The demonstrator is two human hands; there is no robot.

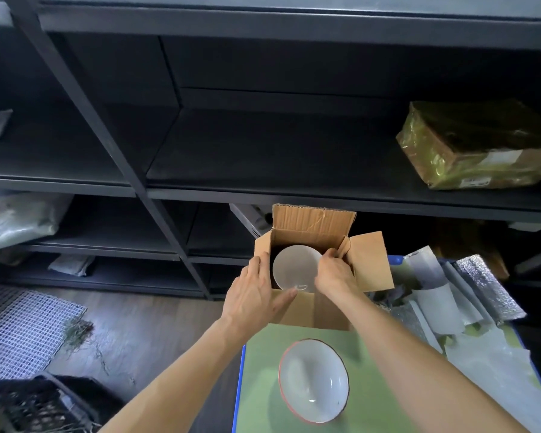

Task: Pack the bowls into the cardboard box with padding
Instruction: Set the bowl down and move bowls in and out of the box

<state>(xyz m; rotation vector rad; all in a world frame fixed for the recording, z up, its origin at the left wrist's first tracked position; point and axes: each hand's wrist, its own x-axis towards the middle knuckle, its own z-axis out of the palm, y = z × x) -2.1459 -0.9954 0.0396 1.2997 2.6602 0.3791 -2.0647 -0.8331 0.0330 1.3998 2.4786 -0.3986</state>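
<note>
An open cardboard box (310,310) stands at the far end of a green table top (260,385). A white bowl (294,265) sits tilted inside it. My left hand (253,295) lies with straight fingers against the box's near left wall, thumb by the bowl's rim. My right hand (333,273) holds the bowl's right edge, fingers curled over it at the box's right wall. A second white bowl with a red rim (313,381) stands upright on the table, nearer to me, between my forearms.
Silver foil padding and white foam sheets (450,295) lie heaped on the table's right side. Dark metal shelving (231,195) rises behind the box, with a wrapped parcel (478,145) on it. A white mesh mat (22,329) and a black crate (38,404) lie on the floor at left.
</note>
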